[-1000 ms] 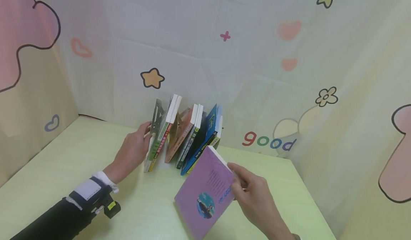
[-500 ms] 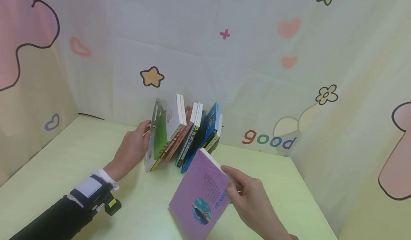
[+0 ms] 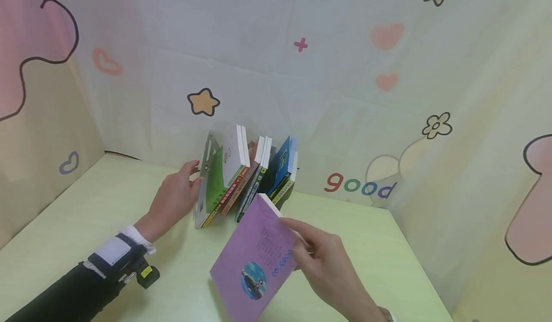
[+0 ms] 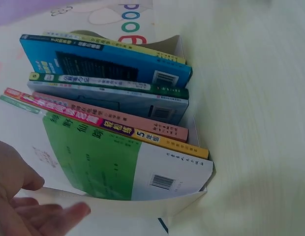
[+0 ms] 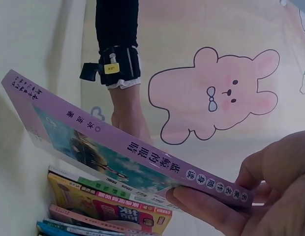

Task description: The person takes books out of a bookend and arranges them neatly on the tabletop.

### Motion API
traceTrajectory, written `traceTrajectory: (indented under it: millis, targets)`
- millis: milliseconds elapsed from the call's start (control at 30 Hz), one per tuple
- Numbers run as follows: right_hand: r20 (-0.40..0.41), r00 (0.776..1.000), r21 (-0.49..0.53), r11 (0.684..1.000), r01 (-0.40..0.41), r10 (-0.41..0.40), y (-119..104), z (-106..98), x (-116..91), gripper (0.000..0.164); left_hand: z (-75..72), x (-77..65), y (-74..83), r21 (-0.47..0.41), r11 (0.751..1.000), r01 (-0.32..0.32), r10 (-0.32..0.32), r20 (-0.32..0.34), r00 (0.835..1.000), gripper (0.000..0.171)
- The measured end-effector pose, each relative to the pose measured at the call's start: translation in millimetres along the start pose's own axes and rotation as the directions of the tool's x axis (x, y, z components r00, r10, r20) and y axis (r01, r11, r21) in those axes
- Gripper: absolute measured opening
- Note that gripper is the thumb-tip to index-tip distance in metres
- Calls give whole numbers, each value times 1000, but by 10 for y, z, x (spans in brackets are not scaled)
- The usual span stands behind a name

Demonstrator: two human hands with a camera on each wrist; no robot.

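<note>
In the head view my right hand (image 3: 329, 264) pinches a purple book (image 3: 254, 264) by an upper edge, thumb on the near cover. The right wrist view shows its purple spine and the picture on its other cover, with my fingers (image 5: 211, 209) at one end. My left hand (image 3: 172, 197) is at the left side of a pale book holder (image 4: 157, 204), its fingers and thumb loosely extended beside the wall. Inside the holder stand several books, among them a green-and-white one (image 4: 93, 157) nearest that hand, a pink-spined one (image 4: 162, 129) and a blue one (image 4: 108, 61).
The holder stands on a pale yellow-green table (image 3: 345, 250), close to a printed cloth backdrop (image 3: 258, 82). The purple book overlaps the lower front of the standing books in the head view. A camera strap (image 3: 122, 259) is on my left wrist.
The green-and-white book and its neighbour have tipped right against the others, opening a gap at the left wall. My right hand and the purple book have moved left. My left hand has shifted slightly left.
</note>
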State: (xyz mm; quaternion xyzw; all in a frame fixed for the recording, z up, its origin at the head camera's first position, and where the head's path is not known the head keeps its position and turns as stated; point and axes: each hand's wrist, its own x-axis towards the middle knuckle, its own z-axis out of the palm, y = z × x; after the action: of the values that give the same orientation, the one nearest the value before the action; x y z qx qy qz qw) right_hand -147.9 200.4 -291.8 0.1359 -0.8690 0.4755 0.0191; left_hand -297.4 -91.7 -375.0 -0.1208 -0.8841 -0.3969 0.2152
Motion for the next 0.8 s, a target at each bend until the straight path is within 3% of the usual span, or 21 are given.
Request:
traceTrajectory:
  millis: [200,267,600,700,800]
  targets:
    - [37,998,-25,998,49,-48,-24,72,72,40,-84,-195,102,63,997,-33,38,-78,996,44]
    - [52,997,-17,998,61,-60,-27,96,96,40,-121,-286,161,70,997,-40,46,-76,996,43]
    - [99,991,62,995,80,-86,-29,189,174,36,-248,-795,575,24,997,-74,73,64,995,39]
    - [103,990,100,991,88,-98,-22,220,191,35,-238,-951,670,18,996,-93,90,111,990,40]
    - [103,988,134,986,98,-112,-15,250,210,34,-222,-1099,726,3,998,-68,66,207,976,46]
